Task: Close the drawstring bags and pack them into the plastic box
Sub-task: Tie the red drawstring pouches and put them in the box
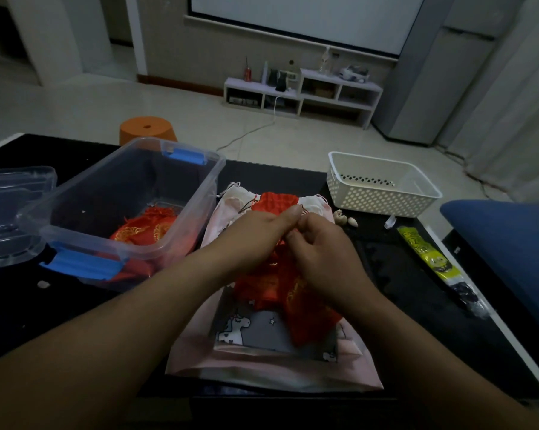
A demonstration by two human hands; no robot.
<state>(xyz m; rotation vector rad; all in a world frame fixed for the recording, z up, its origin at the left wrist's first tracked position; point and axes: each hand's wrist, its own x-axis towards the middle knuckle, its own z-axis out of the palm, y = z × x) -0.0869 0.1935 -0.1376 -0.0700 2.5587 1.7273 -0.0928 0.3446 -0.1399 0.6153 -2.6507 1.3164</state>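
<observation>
My left hand [255, 237] and my right hand [324, 252] meet over the middle of the table, both pinching the mouth and drawstring of a red drawstring bag [274, 201]. Its gathered top shows just beyond my fingertips. More red bags with gold print [296, 305] lie under my hands on a large pink bag with a unicorn picture [262, 358]. The clear plastic box [113, 240] with blue latches stands to the left and holds red bags [144, 228].
The box's clear lid [10, 212] lies at the far left. A white perforated basket [383, 184] stands at the back right, with small shells [346, 219] beside it. A yellow-black packet [439, 262] lies on the right. A blue cushion [507, 243] borders the table's right edge.
</observation>
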